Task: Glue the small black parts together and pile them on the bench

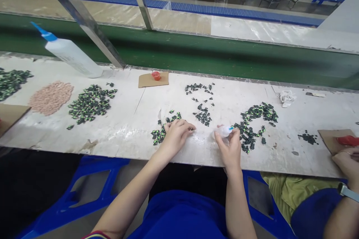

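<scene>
Bare tabletop (pixel 202 143) opens between the hands (pixel 176 134) (pixel 231 151), while small black parts (pixel 203 115) obstruct the way beyond.

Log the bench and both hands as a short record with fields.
Left hand: pinching a small piece, details unclear
Right hand: holding a small bottle with a blue tip
By left hand: green-marked dark pieces
By right hand: a larger green-marked pile
Beyond, between hands: loose dark pieces
Farther back: red cup on cardboard
Back left: large white bottle, blue nozzle
Right edge: a co-worker's hand
</scene>
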Motion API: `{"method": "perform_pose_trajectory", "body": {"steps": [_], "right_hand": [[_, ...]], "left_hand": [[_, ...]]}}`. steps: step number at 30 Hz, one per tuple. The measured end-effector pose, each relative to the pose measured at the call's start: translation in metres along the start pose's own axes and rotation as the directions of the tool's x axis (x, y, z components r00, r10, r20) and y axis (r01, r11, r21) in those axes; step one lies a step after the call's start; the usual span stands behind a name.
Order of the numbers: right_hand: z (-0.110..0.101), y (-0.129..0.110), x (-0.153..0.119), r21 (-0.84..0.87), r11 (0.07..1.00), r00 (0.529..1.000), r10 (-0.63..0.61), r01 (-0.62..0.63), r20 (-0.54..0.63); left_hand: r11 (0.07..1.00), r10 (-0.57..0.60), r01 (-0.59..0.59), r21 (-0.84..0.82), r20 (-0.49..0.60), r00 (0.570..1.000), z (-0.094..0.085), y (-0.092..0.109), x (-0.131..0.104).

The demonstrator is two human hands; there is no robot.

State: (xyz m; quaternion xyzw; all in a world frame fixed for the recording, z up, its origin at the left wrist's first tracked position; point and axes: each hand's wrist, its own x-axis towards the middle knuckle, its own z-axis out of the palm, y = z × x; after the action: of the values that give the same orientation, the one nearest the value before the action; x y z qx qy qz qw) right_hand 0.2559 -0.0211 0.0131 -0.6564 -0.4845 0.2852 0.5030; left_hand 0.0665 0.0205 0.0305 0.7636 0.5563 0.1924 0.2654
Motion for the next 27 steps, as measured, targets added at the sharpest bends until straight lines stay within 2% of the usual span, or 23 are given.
{"method": "perform_pose_trajectory", "body": {"steps": [2,4,8,11,14,16,24,27], "right_hand": [[-0.004,-0.003,-0.006,0.1,0.992,0.996,0.071,-0.075,0.048],[-0.009,-0.005,-0.01,0.136,0.989,0.996,0.055,-0.064,0.067],[-0.017,-0.002,-0.013,0.14,0.99,0.997,-0.001,-0.01,0.081],[-0.022,0.002,-0.012,0.178,0.983,0.994,0.015,-0.034,0.107],[-0.023,0.001,-0.012,0.175,0.982,0.978,0.027,-0.065,0.208],[-0.022,-0.001,-0.013,0.167,0.983,0.971,0.032,-0.073,0.236],[0.005,-0.005,-0.015,0.304,0.943,0.991,0.126,-0.136,0.051],[0.017,-0.007,-0.014,0.282,0.948,0.989,0.15,-0.147,0.012]], "left_hand": [[0.994,-0.029,0.03,-0.105,0.013,1.0,0.004,0.001,-0.01],[0.987,-0.069,0.068,-0.148,-0.004,0.998,0.011,0.0,-0.02],[0.988,-0.152,0.146,-0.05,-0.147,0.977,0.023,-0.004,-0.035],[0.99,-0.132,0.139,0.01,-0.249,0.96,0.024,-0.008,-0.039],[0.996,-0.089,0.084,-0.034,-0.213,0.973,0.02,-0.01,-0.039],[0.994,-0.097,0.087,-0.065,-0.18,0.979,0.019,-0.01,-0.039],[0.984,-0.159,0.141,-0.106,-0.187,0.97,0.023,-0.012,-0.036],[0.986,-0.147,0.129,-0.101,-0.198,0.969,0.024,-0.013,-0.035]]}}
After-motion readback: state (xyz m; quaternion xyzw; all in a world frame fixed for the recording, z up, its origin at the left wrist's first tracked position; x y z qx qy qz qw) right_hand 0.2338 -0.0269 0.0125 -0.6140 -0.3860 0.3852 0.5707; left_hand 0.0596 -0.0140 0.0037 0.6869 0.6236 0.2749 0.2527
